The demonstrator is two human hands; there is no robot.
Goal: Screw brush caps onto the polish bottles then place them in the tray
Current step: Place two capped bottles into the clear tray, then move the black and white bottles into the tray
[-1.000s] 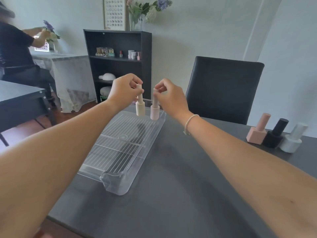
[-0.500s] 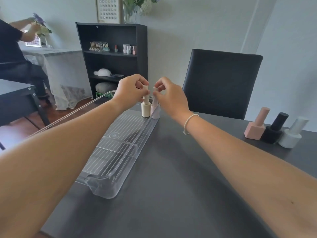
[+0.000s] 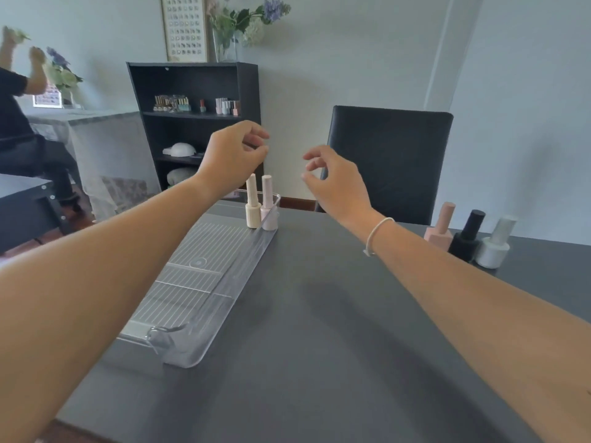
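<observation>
My left hand (image 3: 235,155) hangs in the air above the far end of the tray, fingers curled loosely with the thumb close to the fingertips, pinching nothing. My right hand (image 3: 335,183) is raised beside it, well apart, fingers half spread and bent, also holding nothing; a thin white bracelet (image 3: 377,235) circles that wrist.

Below and between my hands stand two capped bottles, upright, side by side and touching or nearly so, in the far right corner of the long clear plastic tray with a ribbed floor (image 3: 192,282). The left one is a cream round polish bottle with a tall cream cap (image 3: 252,206); the right one is a pale pink round polish bottle with a tall pale pink cap (image 3: 268,204), standing against the tray's right wall. The rest of the tray holds nothing I can see, and it lies lengthwise on the dark grey counter (image 3: 319,346), running from near me away towards the far edge.

Off to my right, near the counter's far edge, three more capped bottles stand in a tight row: a salmon pink square bottle (image 3: 439,228), a black round bottle (image 3: 467,238) and a white round bottle (image 3: 494,244).

Across the counter is a black high-backed chair (image 3: 390,161). Behind it to the left is a black open bookshelf (image 3: 192,123) with small bottles on one shelf and a vase of flowers (image 3: 238,33) on top. At the far left another person in a dark top (image 3: 12,123) sits at a second table.
</observation>
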